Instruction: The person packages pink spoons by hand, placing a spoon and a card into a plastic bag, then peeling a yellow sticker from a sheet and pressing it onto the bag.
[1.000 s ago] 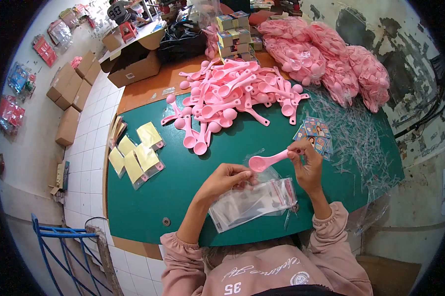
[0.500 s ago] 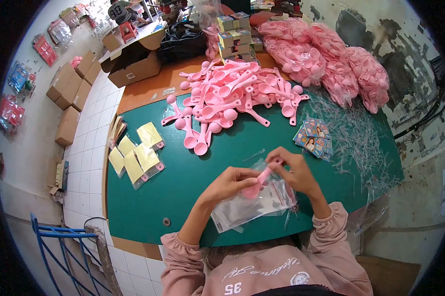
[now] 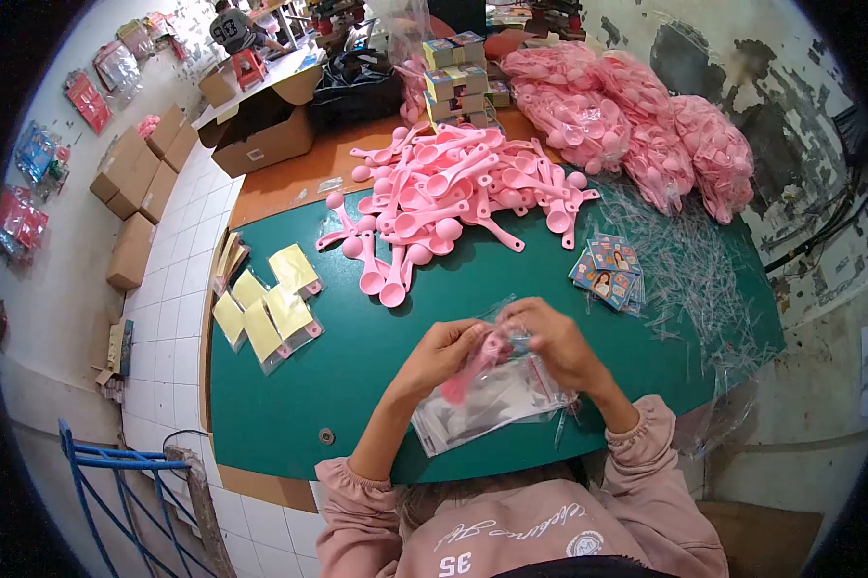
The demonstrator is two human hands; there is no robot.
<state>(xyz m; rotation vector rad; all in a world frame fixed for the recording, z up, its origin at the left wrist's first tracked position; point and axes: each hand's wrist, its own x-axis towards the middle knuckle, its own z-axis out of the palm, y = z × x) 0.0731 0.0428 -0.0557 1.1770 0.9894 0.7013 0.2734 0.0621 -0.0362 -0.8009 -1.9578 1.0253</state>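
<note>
- Since the earlier frame, the pink plastic measuring spoon [image 3: 474, 366] has come down from the air above the green bench top [image 3: 357, 356]. It now sits bowl-first inside the clear plastic zip bag [image 3: 496, 390], with your hands drawn close together over the bag's mouth.
- Left hand [image 3: 440, 354]: its grip is closed on the near lip of the bag, with the fingertips at the spoon's handle. Keep that lip pinched open and flat so that the handle does not snag.
- Right hand [image 3: 554, 344]: its grip is closed on the far lip of the bag near the red seal strip. Whether it also pinches the handle end cannot be told, since the fingers cover it.
- Judgement: the spoon looks most of the way in. Push along the handle's length, not across it, until the whole handle clears the seal line.
- Hold the bag low against the stack of spare clear bags [image 3: 453, 424] beneath it. Take care to lift only the top one.
- Nearby: the loose heap of pink spoons [image 3: 458, 188], the small printed picture cards [image 3: 607, 275] and the finished yellow-carded packs [image 3: 265, 308] lie well apart from your hands.
</note>
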